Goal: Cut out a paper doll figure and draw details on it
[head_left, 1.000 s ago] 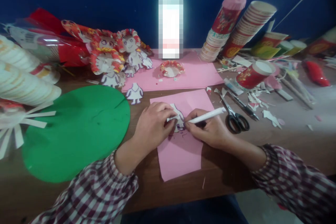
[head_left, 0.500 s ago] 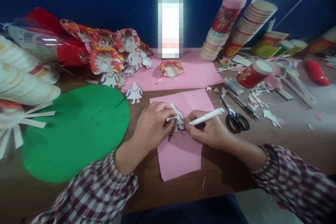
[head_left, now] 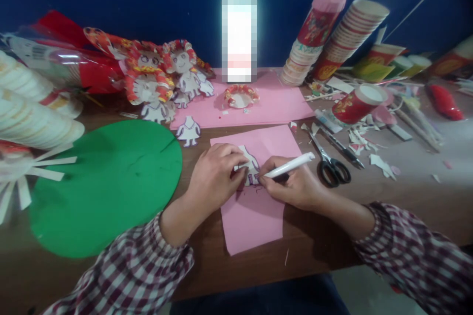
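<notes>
A small white paper cutout (head_left: 251,163), shaped like a figure's body with dark purple outlines, lies on a pink sheet of paper (head_left: 253,229). My left hand (head_left: 221,170) is closed at the cutout's left side, its thumb and fingers pinching and pressing it down. In my right hand (head_left: 290,184) is a white marker pen (head_left: 290,165), gripped for writing, with its tip by the cutout's lower right edge; the fingers hide the very tip. Dark pen marks show on the pink paper just below the cutout. A similar outlined cutout (head_left: 188,131) lies beyond my left hand.
Scissors (head_left: 328,165) and a dark pen (head_left: 345,147) lie right of my right hand, near paper scraps and a red paper cup (head_left: 358,103). A green oval mat (head_left: 107,192) covers the left. Stacked cups (head_left: 354,34), decorated paper figures (head_left: 181,61) and a bright pixelated screen (head_left: 239,34) stand behind.
The marker's tip has shifted very slightly along the cutout's lower edge. My left hand stays in place on the cutout.
</notes>
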A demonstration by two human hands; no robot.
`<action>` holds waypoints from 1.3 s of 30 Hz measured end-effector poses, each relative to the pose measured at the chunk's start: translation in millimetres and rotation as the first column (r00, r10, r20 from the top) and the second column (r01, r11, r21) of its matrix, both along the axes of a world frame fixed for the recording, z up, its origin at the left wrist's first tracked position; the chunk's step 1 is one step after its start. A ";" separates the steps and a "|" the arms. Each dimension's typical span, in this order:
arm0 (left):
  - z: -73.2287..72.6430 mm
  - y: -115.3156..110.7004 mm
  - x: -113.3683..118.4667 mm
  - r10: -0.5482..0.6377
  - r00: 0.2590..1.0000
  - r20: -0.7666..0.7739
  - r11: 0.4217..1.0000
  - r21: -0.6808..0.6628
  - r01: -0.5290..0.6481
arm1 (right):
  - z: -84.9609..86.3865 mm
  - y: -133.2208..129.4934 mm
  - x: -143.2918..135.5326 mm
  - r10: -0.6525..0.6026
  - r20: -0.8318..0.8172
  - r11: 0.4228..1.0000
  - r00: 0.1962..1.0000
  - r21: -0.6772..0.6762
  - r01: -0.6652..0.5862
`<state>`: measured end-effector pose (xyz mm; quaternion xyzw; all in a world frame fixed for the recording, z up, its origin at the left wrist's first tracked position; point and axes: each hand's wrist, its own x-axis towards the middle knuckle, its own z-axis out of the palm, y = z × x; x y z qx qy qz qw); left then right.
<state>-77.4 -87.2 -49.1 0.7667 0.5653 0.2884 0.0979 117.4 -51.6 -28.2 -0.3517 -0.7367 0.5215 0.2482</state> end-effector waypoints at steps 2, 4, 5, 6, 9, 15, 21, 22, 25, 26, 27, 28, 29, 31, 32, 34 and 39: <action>-0.1 0.1 -0.3 0.003 1.000 -0.001 1.000 -0.004 -0.003 | 0.3 0.1 -0.2 -0.009 -0.008 1.000 1.000 -0.006 0.009; -0.2 0.1 -0.4 0.005 1.000 -0.002 1.000 -0.006 -0.005 | 0.5 0.2 -0.1 -0.023 -0.020 1.000 1.000 -0.008 0.022; -0.3 0.1 -0.4 0.005 1.000 -0.001 1.000 -0.005 -0.005 | 0.4 0.2 -0.2 -0.026 -0.022 1.000 0.999 -0.008 0.026; -0.3 0.0 -0.4 0.005 1.000 -0.001 1.000 -0.004 -0.005 | 0.4 0.3 -0.2 -0.029 -0.020 1.000 0.999 -0.006 0.029; -0.1 -0.2 0.2 0.002 1.000 -0.002 1.000 -0.005 -0.002 | 0.0 0.3 -0.6 -0.028 0.006 1.000 1.000 0.006 0.028; 0.3 -0.3 0.6 0.004 1.000 0.002 1.000 -0.001 -0.004 | -0.9 0.0 0.5 -0.007 0.025 0.999 1.000 0.031 0.006; 1.0 -0.4 0.7 0.008 1.000 -0.002 1.000 -0.003 -0.008 | -0.2 0.4 0.6 0.013 0.024 0.999 1.000 0.036 -0.014; 1.2 -0.3 0.6 0.009 1.000 -0.004 1.000 -0.003 -0.009 | 0.2 0.3 0.5 0.012 0.023 0.999 1.000 0.035 -0.013; 1.1 -0.1 0.1 0.006 1.000 -0.002 1.000 -0.002 -0.006 | 0.4 -0.1 0.7 0.002 0.010 1.000 1.000 0.023 -0.003; 0.8 0.0 -0.2 0.004 1.000 -0.001 1.000 -0.002 -0.004 | -0.1 -0.2 0.8 -0.006 0.007 1.000 1.000 0.019 0.006; 0.4 0.1 -0.4 0.002 1.000 0.001 1.000 -0.003 -0.002 | -0.8 0.0 1.0 -0.018 0.004 1.000 1.000 0.019 0.018; 0.0 0.2 -0.7 0.001 1.000 0.002 1.000 -0.006 -0.001 | -1.7 0.2 1.2 -0.027 0.003 0.999 1.000 0.021 0.027; -0.3 0.3 -0.8 0.000 1.000 0.002 1.000 -0.008 0.000 | -2.6 0.7 1.3 -0.035 0.000 0.999 0.999 0.027 0.035; -0.8 0.3 -0.9 0.001 1.000 0.003 1.000 -0.008 -0.001 | -4.1 1.6 1.5 -0.040 -0.007 0.998 0.999 0.045 0.041; -0.9 0.4 -0.8 0.001 1.000 0.003 1.000 -0.006 -0.001 | -4.6 2.0 1.6 -0.042 -0.011 0.998 0.999 0.056 0.042; -0.5 0.3 -0.5 -0.001 1.000 0.000 1.000 -0.005 0.001 | -4.6 2.3 2.0 -0.052 -0.026 0.995 0.998 0.089 0.054; 1.1 0.7 0.1 -0.006 1.000 -0.013 1.000 -0.030 0.005 | -1.2 2.5 3.5 -0.103 -0.111 0.986 0.988 0.117 0.116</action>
